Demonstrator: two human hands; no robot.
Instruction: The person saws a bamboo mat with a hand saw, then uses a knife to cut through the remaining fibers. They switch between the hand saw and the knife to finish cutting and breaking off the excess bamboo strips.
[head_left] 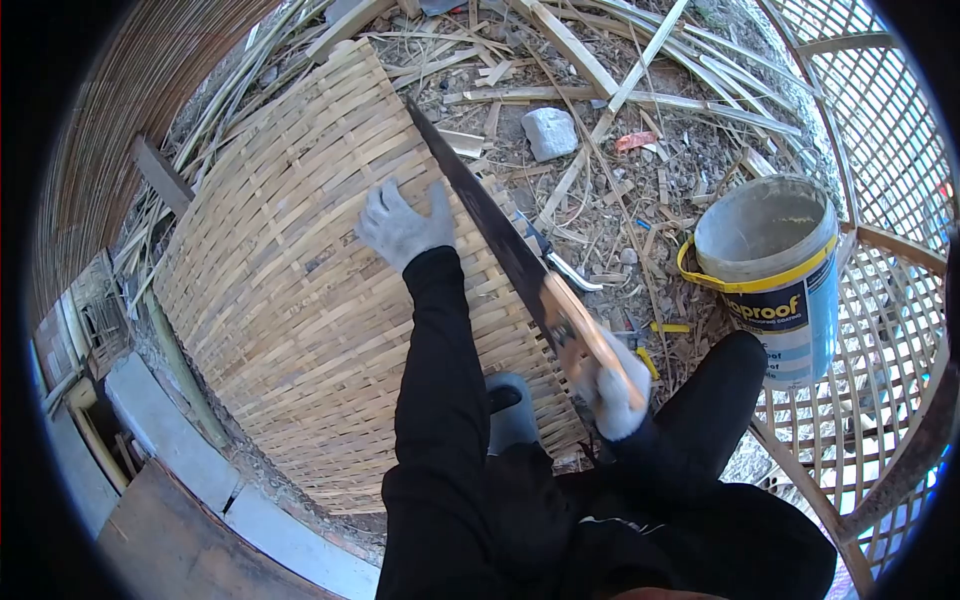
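Observation:
A large woven bamboo mat (300, 260) lies before me, its cut-looking right edge running up and away. My left hand (408, 222), in a grey glove, rests on the weave near that edge with its fingers and thumb apart. My right hand (622, 392), gloved too, is closed round the wooden handle of a handsaw (490, 222). The dark blade stretches along the mat's right edge toward the far corner. Whether its teeth touch the bamboo I cannot tell. A shoe (513, 412) presses on the mat near its close edge.
Right of my knee stands a paint bucket (785, 290) with a yellow rim. A white stone (549, 134), bamboo strips (640, 70) and yellow-handled pliers (645, 360) lie on littered ground. A lattice bamboo panel (860, 400) borders the right. Pale boards (175, 430) lie at lower left.

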